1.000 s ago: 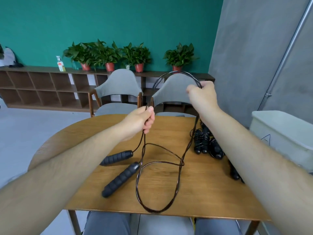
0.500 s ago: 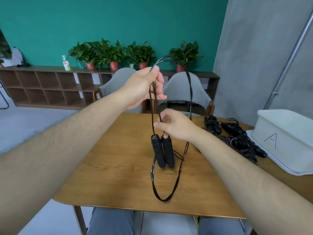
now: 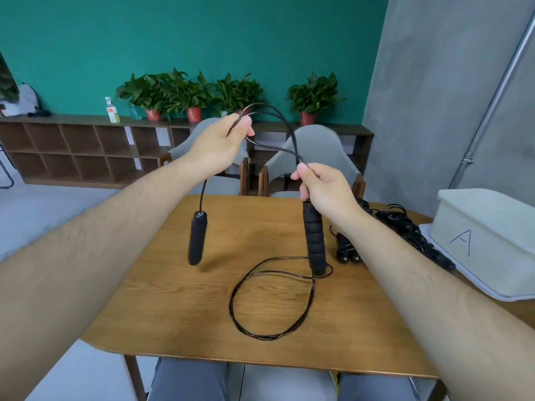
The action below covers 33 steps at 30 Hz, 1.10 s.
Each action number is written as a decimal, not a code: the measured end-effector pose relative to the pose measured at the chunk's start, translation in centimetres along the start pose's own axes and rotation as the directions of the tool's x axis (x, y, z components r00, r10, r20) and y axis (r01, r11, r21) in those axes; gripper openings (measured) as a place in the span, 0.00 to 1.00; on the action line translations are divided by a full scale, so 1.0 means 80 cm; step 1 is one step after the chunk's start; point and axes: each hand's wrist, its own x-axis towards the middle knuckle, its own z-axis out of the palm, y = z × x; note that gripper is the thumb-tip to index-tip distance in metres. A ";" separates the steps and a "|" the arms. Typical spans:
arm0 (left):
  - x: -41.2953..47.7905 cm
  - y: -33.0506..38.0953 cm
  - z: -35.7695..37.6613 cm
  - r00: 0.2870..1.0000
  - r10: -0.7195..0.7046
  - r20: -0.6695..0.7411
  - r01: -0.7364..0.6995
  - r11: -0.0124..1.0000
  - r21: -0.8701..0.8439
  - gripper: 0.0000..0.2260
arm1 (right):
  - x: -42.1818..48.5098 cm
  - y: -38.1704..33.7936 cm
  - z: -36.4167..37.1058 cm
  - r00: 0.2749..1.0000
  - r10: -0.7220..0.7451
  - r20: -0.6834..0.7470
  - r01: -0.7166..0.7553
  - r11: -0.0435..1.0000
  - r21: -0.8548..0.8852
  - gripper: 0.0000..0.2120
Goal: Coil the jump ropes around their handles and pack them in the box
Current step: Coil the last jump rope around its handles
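My left hand (image 3: pixel 220 147) pinches the black cord of a jump rope (image 3: pixel 272 302) up above the table. One black foam handle (image 3: pixel 197 237) dangles from that cord, clear of the tabletop. My right hand (image 3: pixel 324 188) grips the top of the other handle (image 3: pixel 315 241), which hangs upright with its tip near the wood. The cord arcs between both hands, and a loose loop lies on the table below. Several coiled jump ropes (image 3: pixel 405 227) sit in a pile at the right. The pale box (image 3: pixel 489 241), marked "A", stands beyond them.
The wooden table (image 3: pixel 173 299) has its front edge close to my lap. Two grey chairs (image 3: pixel 315 151) stand at its far side. A low shelf with potted plants (image 3: pixel 185 94) runs along the green wall. A grey curtain hangs at the right.
The two handles hung together under my right hand; now they are apart, one dangling from my left hand's cord, one held in my right hand. The rope loop has dropped onto the table.
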 end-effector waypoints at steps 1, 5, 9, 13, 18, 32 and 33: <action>0.003 0.002 0.000 1.000 -0.020 -0.001 0.020 1.000 -0.017 0.19 | 0.000 -0.004 0.001 1.000 0.012 0.013 -0.012 0.999 0.049 0.16; 0.019 0.013 -0.006 0.976 -0.217 0.008 0.213 0.947 -0.242 0.20 | -0.009 -0.019 0.003 0.952 0.000 0.306 -0.049 0.987 0.153 0.14; 0.021 0.025 -0.016 0.960 -0.149 0.237 0.260 0.788 -0.558 0.22 | -0.011 -0.027 0.008 0.940 -0.061 0.335 0.101 0.990 -0.102 0.21; 0.010 0.035 -0.028 0.862 -0.021 0.507 0.299 0.828 -0.475 0.22 | 0.012 -0.040 -0.001 0.856 -0.449 -0.255 0.393 0.887 -0.244 0.26; 0.009 0.042 -0.042 0.921 -0.046 0.387 0.256 0.820 -0.511 0.19 | 0.028 -0.048 -0.002 0.976 -0.188 0.112 0.184 0.982 0.048 0.11; -0.010 0.027 -0.041 0.988 -0.154 -0.026 0.128 0.893 -0.432 0.10 | 0.006 -0.005 -0.004 0.982 -0.082 0.172 0.121 0.965 -0.231 0.20; -0.019 0.032 -0.023 0.993 -0.109 0.037 0.115 0.945 -0.305 0.10 | 0.009 -0.016 -0.001 0.973 -0.117 0.197 0.164 0.956 -0.243 0.20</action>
